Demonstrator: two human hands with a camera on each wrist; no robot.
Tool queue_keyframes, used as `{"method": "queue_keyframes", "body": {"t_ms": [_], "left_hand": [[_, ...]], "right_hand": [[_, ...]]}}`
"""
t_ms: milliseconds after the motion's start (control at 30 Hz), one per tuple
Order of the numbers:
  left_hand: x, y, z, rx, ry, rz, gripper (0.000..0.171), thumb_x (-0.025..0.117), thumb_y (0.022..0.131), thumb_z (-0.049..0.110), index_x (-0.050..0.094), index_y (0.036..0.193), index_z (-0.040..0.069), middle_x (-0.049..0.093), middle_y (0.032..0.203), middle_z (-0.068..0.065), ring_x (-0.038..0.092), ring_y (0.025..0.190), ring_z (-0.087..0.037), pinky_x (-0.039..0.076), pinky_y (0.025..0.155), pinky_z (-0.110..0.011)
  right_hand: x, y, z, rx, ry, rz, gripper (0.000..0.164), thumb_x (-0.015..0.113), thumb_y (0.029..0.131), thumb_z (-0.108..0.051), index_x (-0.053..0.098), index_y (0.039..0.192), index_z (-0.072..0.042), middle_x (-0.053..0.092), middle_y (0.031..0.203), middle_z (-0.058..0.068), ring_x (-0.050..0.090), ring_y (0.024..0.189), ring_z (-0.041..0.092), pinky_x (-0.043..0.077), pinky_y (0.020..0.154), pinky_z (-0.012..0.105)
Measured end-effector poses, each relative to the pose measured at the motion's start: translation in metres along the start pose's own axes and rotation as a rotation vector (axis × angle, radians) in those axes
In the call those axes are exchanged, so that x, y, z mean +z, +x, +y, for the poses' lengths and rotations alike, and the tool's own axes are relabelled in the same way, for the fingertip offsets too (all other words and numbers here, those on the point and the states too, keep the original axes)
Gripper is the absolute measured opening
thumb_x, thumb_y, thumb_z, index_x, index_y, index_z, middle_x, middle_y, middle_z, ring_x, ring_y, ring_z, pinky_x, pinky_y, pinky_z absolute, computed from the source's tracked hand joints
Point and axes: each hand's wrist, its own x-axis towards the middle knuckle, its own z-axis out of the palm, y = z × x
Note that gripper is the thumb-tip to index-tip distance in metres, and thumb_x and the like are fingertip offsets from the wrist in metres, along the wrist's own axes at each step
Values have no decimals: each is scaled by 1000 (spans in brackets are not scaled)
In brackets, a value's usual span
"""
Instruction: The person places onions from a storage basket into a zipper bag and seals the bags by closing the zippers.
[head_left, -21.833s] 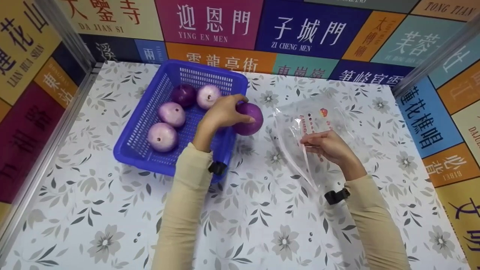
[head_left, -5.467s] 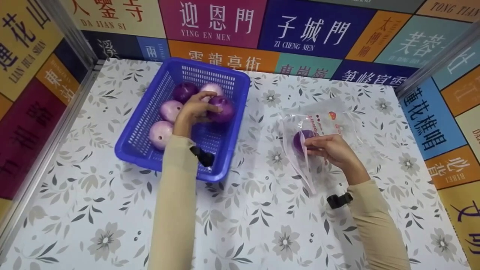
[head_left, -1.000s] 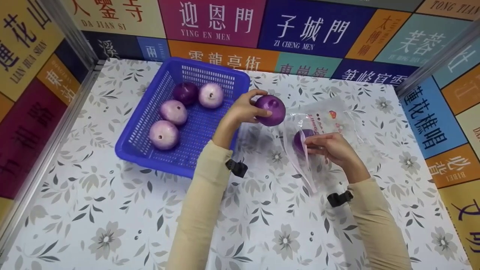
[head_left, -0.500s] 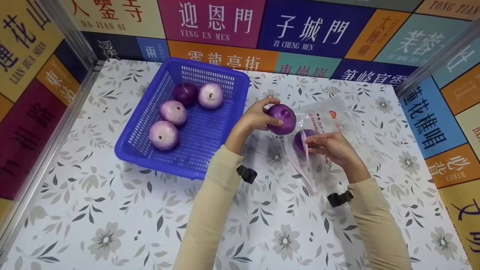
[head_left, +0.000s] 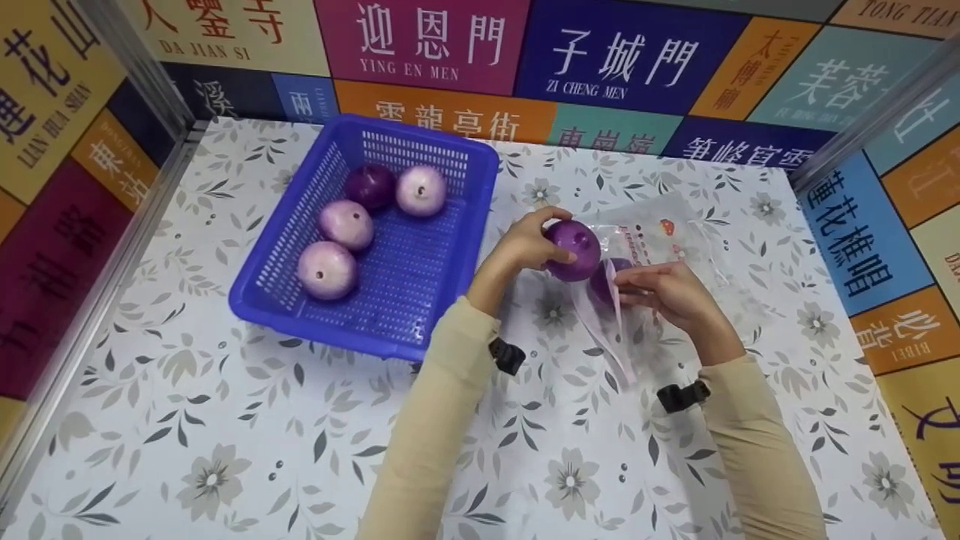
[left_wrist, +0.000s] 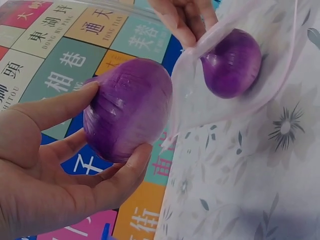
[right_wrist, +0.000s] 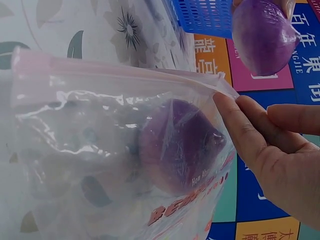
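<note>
A purple onion [head_left: 574,251] is gripped by my left hand [head_left: 527,241], thumb on one side and fingers round the other, just left of the mouth of a clear zip bag [head_left: 675,225]. My right hand [head_left: 671,292] pinches the bag's pink-edged rim and holds the mouth apart. Inside the bag lies another purple onion [right_wrist: 175,145], seen through the plastic in the right wrist view. From the left wrist view, the held onion [left_wrist: 130,107] is outside the bag, close to its opening.
To the left stands a blue plastic basket [head_left: 397,300] with several onions, among them a dark purple onion [head_left: 370,187] and a pale onion [head_left: 328,270]. A flower-patterned cloth [head_left: 300,435] covers the table. Printed panels [head_left: 420,45] wall the back and sides.
Over the last second my left hand has carried the onion right and slightly down, from beside the basket to the bag's mouth. Earlier, that onion was in the basket. My right hand has barely moved.
</note>
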Motion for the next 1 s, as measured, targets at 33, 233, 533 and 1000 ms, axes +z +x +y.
{"method": "queue_keyframes", "body": {"t_ms": [33,233,533,1000], "left_hand": [[1,0,0,-1,8,5,61,75,71,1,52,126,13,53,122,-14,52,99,-23,52,62,-30],[8,2,-1,24,11,11,61,75,70,-2,52,125,10,51,123,-14,51,103,-25,52,64,-29],[15,4,-6,-9,-33,28,62,75,69,-3,53,125,11,52,122,-15,53,98,-25,51,61,-30],[32,13,-33,-14,-7,73,59,79,64,0,58,117,15,55,119,-9,54,98,-20,49,65,-22]], "right_hand": [[0,0,0,3,2,0,23,40,90,12,57,101,21,67,89,15,64,86,24,49,82,38],[-1,0,1,8,4,3,24,39,89,14,57,102,21,67,89,15,63,87,24,50,82,37],[0,1,0,6,-10,-6,24,39,90,12,56,103,22,66,89,14,63,86,23,50,82,37],[0,0,-1,5,4,-4,23,39,90,12,57,102,21,66,89,15,64,86,22,50,81,37]]}}
